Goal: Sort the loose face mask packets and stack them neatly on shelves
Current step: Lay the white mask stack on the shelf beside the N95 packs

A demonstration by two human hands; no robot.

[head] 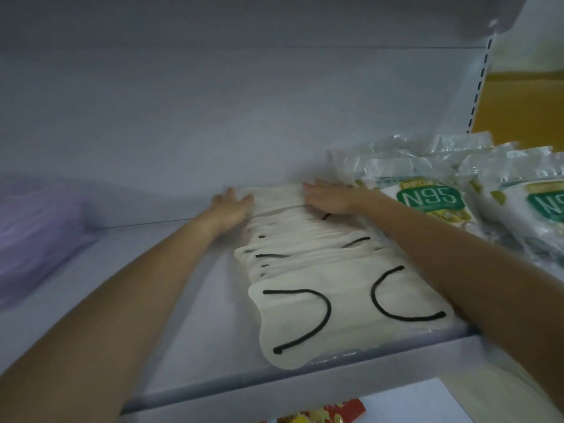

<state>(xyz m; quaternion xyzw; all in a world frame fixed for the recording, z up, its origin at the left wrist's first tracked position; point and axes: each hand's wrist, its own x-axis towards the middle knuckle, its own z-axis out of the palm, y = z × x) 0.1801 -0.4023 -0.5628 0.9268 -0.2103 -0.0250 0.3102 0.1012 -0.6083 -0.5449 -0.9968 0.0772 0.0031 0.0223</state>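
A row of white face mask packets point(308, 288) with black ear loops lies overlapped on the white shelf point(183, 315), running from the front edge to the back wall. My left hand point(232, 203) rests flat against the left side of the rearmost packet. On that packet's right side lies my right hand point(328, 196), fingers straight and pressing down. Both arms reach deep into the shelf on either side of the row.
N95 mask packets point(433, 190) in clear wrappers with green labels are piled to the right of the row. Purple packets point(33, 233) lie at the far left. A slotted shelf upright point(479, 83) and a brown box point(525, 105) stand at the back right.
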